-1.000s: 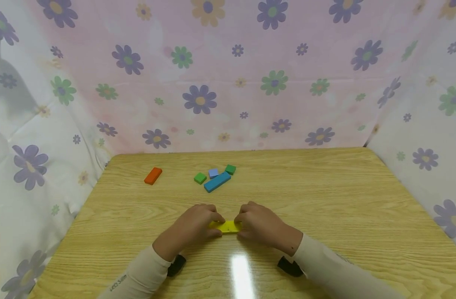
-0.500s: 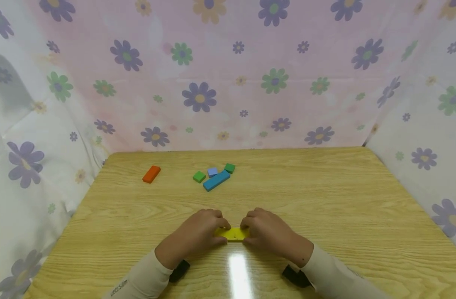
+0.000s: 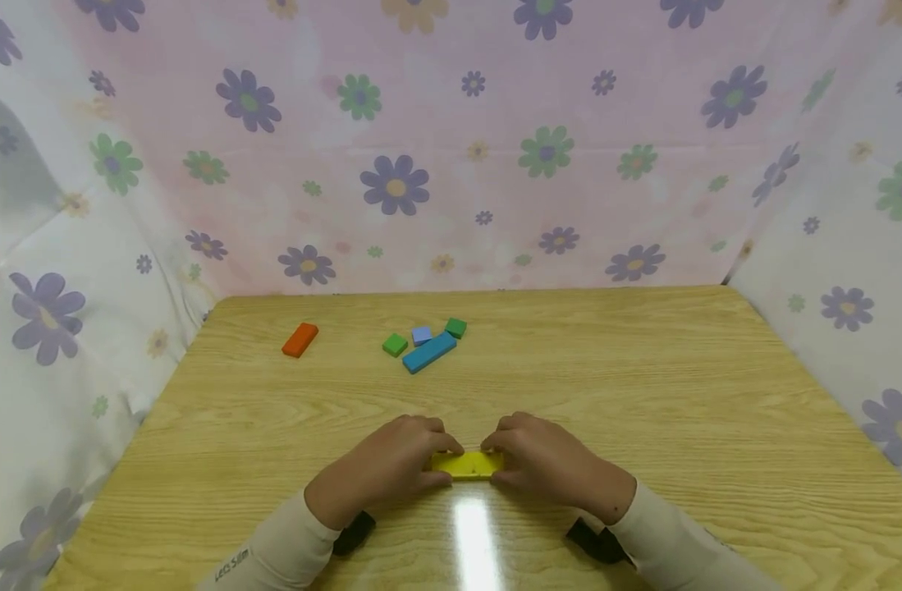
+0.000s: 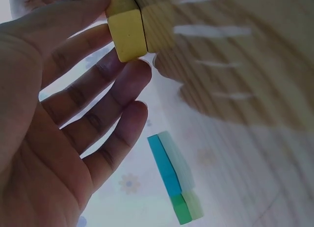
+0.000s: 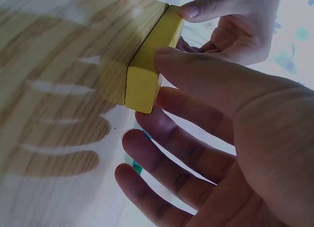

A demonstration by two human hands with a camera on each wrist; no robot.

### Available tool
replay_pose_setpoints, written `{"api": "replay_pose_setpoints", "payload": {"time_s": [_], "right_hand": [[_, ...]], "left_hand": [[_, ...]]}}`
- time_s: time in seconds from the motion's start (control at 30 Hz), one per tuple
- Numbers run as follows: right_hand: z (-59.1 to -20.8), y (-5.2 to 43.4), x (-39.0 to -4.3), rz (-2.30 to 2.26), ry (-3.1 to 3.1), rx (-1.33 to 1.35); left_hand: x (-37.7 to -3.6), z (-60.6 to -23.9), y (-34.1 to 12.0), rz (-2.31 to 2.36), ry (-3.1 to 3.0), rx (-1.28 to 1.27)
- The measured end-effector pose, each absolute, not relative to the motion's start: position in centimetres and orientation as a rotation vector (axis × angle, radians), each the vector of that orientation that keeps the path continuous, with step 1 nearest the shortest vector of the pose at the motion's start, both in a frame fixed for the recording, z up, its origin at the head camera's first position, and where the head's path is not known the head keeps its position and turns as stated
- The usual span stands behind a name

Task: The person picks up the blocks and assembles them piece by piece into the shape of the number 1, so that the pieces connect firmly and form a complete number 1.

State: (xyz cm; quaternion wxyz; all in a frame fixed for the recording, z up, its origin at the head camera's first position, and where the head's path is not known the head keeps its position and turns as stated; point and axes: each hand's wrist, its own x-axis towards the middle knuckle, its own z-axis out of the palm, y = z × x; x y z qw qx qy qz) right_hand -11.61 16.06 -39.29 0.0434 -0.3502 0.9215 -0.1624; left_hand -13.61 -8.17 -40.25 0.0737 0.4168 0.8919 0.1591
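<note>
1. Yellow rectangular block (image 3: 471, 465): lies flat on the wood-grain desk (image 3: 643, 386), near the front, its long side running left to right between the two hands.
2. Left hand (image 3: 388, 461): grip narrowed on the block's left end, thumb along the near edge, fingertips at the far edge.
3. Right hand (image 3: 557, 466): grip likewise narrowed on the right end, thumb at the near edge; the right wrist view shows the lower fingers spread apart.
4. Long blue block (image 3: 430, 353): lies obliquely, well beyond the hands; a lavender block (image 3: 422, 336) sits just behind it, a dark green block (image 3: 455, 328) at its far right end, a light green block (image 3: 395, 345) just beside its left end.
5. Orange-red block (image 3: 300, 340): lies apart, farther left.
6. Flower-patterned cloth (image 3: 458, 189): hangs behind the desk and along both sides.
7. Cream sleeves (image 3: 281, 538): cover both forearms.
</note>
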Motion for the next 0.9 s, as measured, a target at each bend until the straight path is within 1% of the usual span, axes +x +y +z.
{"api": "replay_pose_setpoints", "payload": {"time_s": [0.67,0.9], "right_hand": [[-39.3,16.3,-11.7,-0.491,2.77,-1.088],[-39.4,16.3,-11.7,-0.457,2.785,-1.103]], "left_hand": [[-13.8,-40.2,-8.4,0.424,2.707,1.249],[-14.8,-40.1,-9.3,0.443,2.762,1.207]]}}
